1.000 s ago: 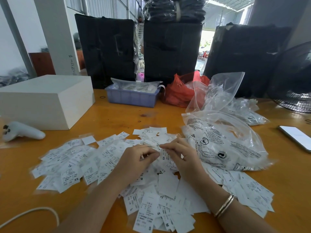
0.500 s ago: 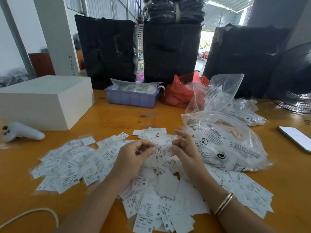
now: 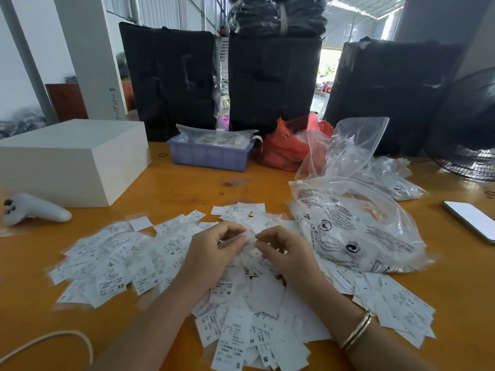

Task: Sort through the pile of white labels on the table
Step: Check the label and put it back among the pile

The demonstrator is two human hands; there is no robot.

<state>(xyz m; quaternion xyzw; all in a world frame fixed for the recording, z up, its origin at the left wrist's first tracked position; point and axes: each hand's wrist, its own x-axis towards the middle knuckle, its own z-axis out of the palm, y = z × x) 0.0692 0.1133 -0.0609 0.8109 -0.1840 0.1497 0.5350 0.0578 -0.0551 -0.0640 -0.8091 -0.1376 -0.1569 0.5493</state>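
Note:
A wide pile of white printed size labels [image 3: 112, 266] covers the orange table from left to right in front of me. Both hands hover over its middle, fingertips nearly meeting. My left hand [image 3: 214, 253] has its fingers curled and pinches a small label [image 3: 250, 238] between thumb and fingers. My right hand [image 3: 284, 253] pinches the same blurred white label from the other side. A gold bangle sits on my right wrist.
A clear printed plastic bag [image 3: 356, 228] lies right of the pile. A white box [image 3: 72, 159] and white controller [image 3: 34, 210] are at left, a purple bin [image 3: 211, 153] and red bag [image 3: 284, 145] behind, a phone [image 3: 471, 218] at far right. A white cord [image 3: 53, 341] loops at lower left.
The hands parted half a second ago and have come back together, now lifted slightly with a label pinched between them.

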